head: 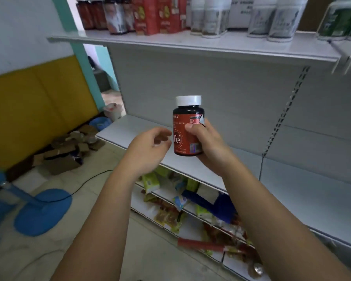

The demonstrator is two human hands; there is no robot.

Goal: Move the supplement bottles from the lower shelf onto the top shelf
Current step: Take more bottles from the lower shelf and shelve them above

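Supplement bottle stands upright well below the top shelf, with your right hand wrapped round its red label. Your left hand, equally far below that shelf, is loosely curled and holds nothing. It looks like rigid, smooth and probably light plastic, so grip the mid-body, not the white cap.

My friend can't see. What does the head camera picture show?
A person's right hand holds up a dark supplement bottle with a white cap and red Fe label, before white store shelves. The left hand hovers open beside it; the top shelf above carries bottles and red boxes.
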